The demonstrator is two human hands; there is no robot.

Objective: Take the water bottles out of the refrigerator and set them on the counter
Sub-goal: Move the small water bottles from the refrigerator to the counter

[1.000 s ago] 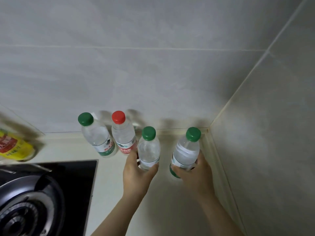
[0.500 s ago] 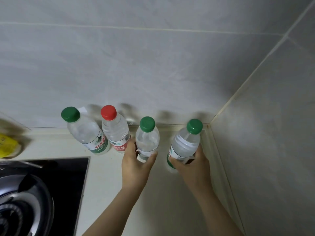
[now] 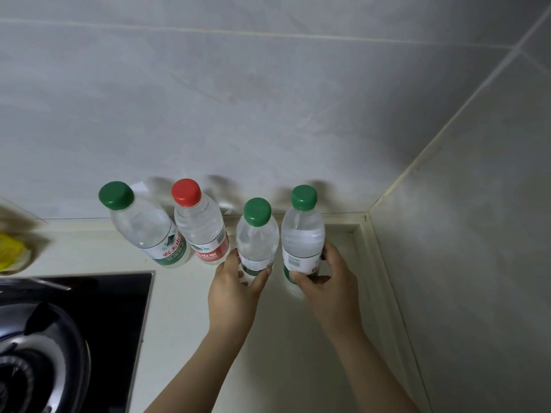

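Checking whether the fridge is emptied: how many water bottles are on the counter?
4, in a row along the back wall: green-capped bottle leftmost, red-capped bottle beside it, third bottle in the left hand, fourth bottle in the right hand.

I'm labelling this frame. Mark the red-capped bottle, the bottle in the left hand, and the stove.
red-capped bottle (image 3: 185,192), head view, on its red cap
bottle in the left hand (image 3: 257,211), head view, on its green cap
stove (image 3: 98,296), head view, on its black glass top

Dim, flat light with soft shadows on the wall (image 3: 268,114); wide-angle bending and blur at the left edge.
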